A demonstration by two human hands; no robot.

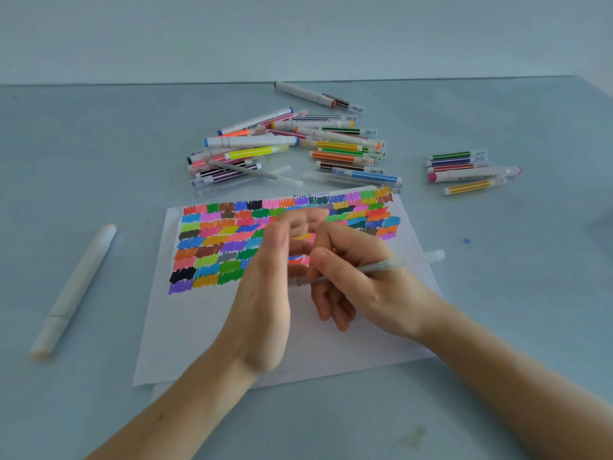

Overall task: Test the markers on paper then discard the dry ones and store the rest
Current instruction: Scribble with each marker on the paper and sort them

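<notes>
A white sheet of paper (pixel 185 330) lies in front of me, its upper half filled with several rows of coloured scribble patches. My right hand (pixel 361 277) grips a thin pale marker (pixel 398 264) over the paper, its far end pointing right. My left hand (pixel 265 293) hovers edge-on just left of the marker's near end, its fingers blurred and close to the marker; whether they touch it I cannot tell. Beyond the paper lies a big loose pile of markers (pixel 285 147).
A small group of several markers (pixel 471 169) lies apart at the right. One thick white marker (pixel 74 290) rests alone on the left of the blue-grey table. A single grey marker (pixel 316 96) lies near the far edge. A blue ink spot (pixel 466 241) marks the table.
</notes>
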